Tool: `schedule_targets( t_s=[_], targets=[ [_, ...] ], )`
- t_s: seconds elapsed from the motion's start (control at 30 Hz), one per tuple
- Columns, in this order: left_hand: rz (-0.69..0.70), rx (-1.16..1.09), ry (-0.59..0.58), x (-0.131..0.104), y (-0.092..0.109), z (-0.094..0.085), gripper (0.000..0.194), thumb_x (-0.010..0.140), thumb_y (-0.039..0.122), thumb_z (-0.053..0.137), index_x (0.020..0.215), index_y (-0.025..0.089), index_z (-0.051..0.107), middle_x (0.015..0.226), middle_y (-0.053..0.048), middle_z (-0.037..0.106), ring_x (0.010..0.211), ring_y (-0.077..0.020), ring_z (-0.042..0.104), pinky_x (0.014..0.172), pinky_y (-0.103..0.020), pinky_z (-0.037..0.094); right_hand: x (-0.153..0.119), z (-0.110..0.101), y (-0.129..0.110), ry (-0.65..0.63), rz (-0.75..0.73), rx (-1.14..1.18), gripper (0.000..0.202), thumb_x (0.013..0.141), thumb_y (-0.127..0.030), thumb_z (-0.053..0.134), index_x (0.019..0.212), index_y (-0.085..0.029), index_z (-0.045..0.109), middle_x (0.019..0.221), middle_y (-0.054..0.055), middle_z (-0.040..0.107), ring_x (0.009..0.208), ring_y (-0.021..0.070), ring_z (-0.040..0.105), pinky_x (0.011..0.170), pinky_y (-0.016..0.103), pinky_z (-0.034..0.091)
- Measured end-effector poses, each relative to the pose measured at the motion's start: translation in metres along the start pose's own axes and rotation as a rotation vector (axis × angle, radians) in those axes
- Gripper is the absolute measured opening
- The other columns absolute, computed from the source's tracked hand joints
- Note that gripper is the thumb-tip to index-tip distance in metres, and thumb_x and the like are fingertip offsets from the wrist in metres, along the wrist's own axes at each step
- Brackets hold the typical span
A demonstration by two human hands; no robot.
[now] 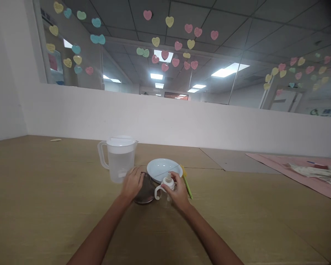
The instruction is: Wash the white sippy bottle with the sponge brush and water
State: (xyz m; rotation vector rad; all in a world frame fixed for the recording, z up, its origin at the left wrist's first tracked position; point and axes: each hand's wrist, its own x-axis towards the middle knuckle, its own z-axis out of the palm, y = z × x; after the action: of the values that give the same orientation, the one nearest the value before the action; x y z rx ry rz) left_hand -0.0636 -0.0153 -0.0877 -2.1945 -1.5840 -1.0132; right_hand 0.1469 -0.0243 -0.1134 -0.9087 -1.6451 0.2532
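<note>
My right hand [179,191] is closed around the white collar of a clear baby bottle [165,200], which stands upright with a nipple on top. A curved white handle sticks out on the bottle's left side. My left hand [132,184] lies over the left edge of a dark, round metal dish [145,189], its fingers bent onto the rim; the fingertips are partly hidden. Just behind that hand stands a clear plastic pitcher [121,163] with a white lid. A pale blue-white bowl [161,165] sits behind the bottle and the dish.
A green-handled brush [188,187] with a yellow head lies right of the bowl. Farther right, a pink cloth [267,165] bears white material and a blue pen-like item. A small pale flat piece [55,140] lies far left. A white wall [154,117] borders the tan table.
</note>
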Motion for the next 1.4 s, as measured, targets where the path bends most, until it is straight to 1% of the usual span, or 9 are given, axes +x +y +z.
schedule_targets(
  t_s=[0.13, 0.3, 0.4, 0.5, 0.57, 0.67, 0.83, 1.07, 1.4],
  targets=[
    [-0.069, 0.098, -0.115, -0.002, -0.01, 0.009, 0.03, 0.075, 0.009, 0.045, 0.102, 0.014, 0.058, 0.104, -0.013, 0.06, 0.101, -0.0247, 0.052, 0.088, -0.037, 0.039, -0.003, 0.003, 0.0, -0.015, -0.012, -0.046, 0.051, 0.068, -0.042, 0.064, 0.11, -0.018, 0.048, 0.105, 0.009, 0.058, 0.098, 0.023, 0.054, 0.084, 0.037, 0.043],
    [-0.13, 0.074, -0.104, 0.0, -0.002, 0.002, 0.032, 0.076, 0.009, 0.044, 0.105, 0.014, 0.055, 0.099, -0.012, 0.058, 0.09, -0.0222, 0.056, 0.077, -0.033, 0.044, -0.002, 0.004, -0.001, -0.004, -0.011, -0.037, 0.055, 0.067, -0.042, 0.064, 0.113, -0.018, 0.046, 0.109, 0.009, 0.057, 0.101, 0.023, 0.053, 0.087, 0.037, 0.042],
    [-0.195, -0.092, 0.112, 0.007, 0.016, -0.012, 0.032, 0.08, 0.018, 0.045, 0.111, 0.013, 0.05, 0.106, -0.012, 0.056, 0.096, -0.0228, 0.055, 0.082, -0.035, 0.044, 0.0, 0.003, -0.003, -0.021, 0.021, -0.029, 0.061, 0.067, -0.043, 0.065, 0.118, -0.018, 0.043, 0.105, 0.009, 0.058, 0.095, 0.022, 0.055, 0.083, 0.035, 0.044],
    [-0.136, -0.474, 0.364, 0.013, 0.044, -0.022, 0.031, 0.081, 0.03, 0.048, 0.109, 0.017, 0.051, 0.107, -0.008, 0.057, 0.099, -0.02, 0.055, 0.087, -0.033, 0.044, 0.001, 0.001, -0.007, -0.035, 0.044, -0.043, 0.071, 0.065, -0.044, 0.066, 0.124, -0.016, 0.038, 0.095, 0.007, 0.061, 0.086, 0.0215, 0.057, 0.077, 0.034, 0.046],
    [-0.03, -0.602, 0.332, 0.013, 0.064, -0.023, 0.03, 0.081, 0.031, 0.05, 0.108, 0.019, 0.054, 0.109, -0.006, 0.058, 0.102, -0.0189, 0.055, 0.089, -0.033, 0.043, 0.001, 0.0, -0.008, -0.028, 0.032, -0.061, 0.075, 0.065, -0.044, 0.066, 0.127, -0.015, 0.035, 0.095, 0.008, 0.061, 0.086, 0.0219, 0.057, 0.077, 0.035, 0.045],
    [0.115, -0.63, 0.187, 0.009, 0.084, -0.019, 0.028, 0.081, 0.029, 0.051, 0.107, 0.022, 0.058, 0.111, -0.005, 0.057, 0.104, -0.0191, 0.053, 0.092, -0.034, 0.042, 0.0, 0.001, -0.008, -0.016, 0.024, -0.087, 0.074, 0.07, -0.045, 0.061, 0.13, -0.015, 0.031, 0.1, 0.01, 0.06, 0.088, 0.0229, 0.057, 0.077, 0.037, 0.046],
    [0.17, -0.638, 0.064, 0.002, 0.09, -0.01, 0.03, 0.083, 0.027, 0.048, 0.111, 0.023, 0.057, 0.115, -0.006, 0.055, 0.105, -0.0184, 0.053, 0.09, -0.031, 0.043, -0.003, 0.003, -0.008, 0.042, -0.066, -0.118, 0.07, 0.075, -0.043, 0.055, 0.133, -0.014, 0.026, 0.12, 0.014, 0.051, 0.109, 0.0253, 0.049, 0.089, 0.04, 0.041],
    [0.088, -0.661, 0.089, -0.003, 0.091, -0.007, 0.035, 0.079, 0.024, 0.051, 0.114, 0.02, 0.05, 0.11, -0.006, 0.059, 0.098, -0.0178, 0.055, 0.085, -0.031, 0.044, -0.005, 0.005, -0.011, 0.056, -0.104, -0.149, 0.056, 0.08, -0.038, 0.049, 0.128, -0.013, 0.033, 0.122, 0.015, 0.048, 0.111, 0.0239, 0.047, 0.091, 0.04, 0.04],
    [0.128, -0.791, 0.091, -0.003, 0.09, 0.002, 0.024, 0.082, 0.023, 0.049, 0.105, 0.02, 0.051, 0.113, -0.008, 0.055, 0.108, -0.0189, 0.049, 0.09, -0.033, 0.041, 0.0, 0.009, -0.013, 0.097, -0.059, -0.185, 0.052, 0.076, -0.039, 0.052, 0.12, -0.014, 0.037, 0.109, 0.015, 0.054, 0.099, 0.0262, 0.052, 0.081, 0.042, 0.043]
  ],
)
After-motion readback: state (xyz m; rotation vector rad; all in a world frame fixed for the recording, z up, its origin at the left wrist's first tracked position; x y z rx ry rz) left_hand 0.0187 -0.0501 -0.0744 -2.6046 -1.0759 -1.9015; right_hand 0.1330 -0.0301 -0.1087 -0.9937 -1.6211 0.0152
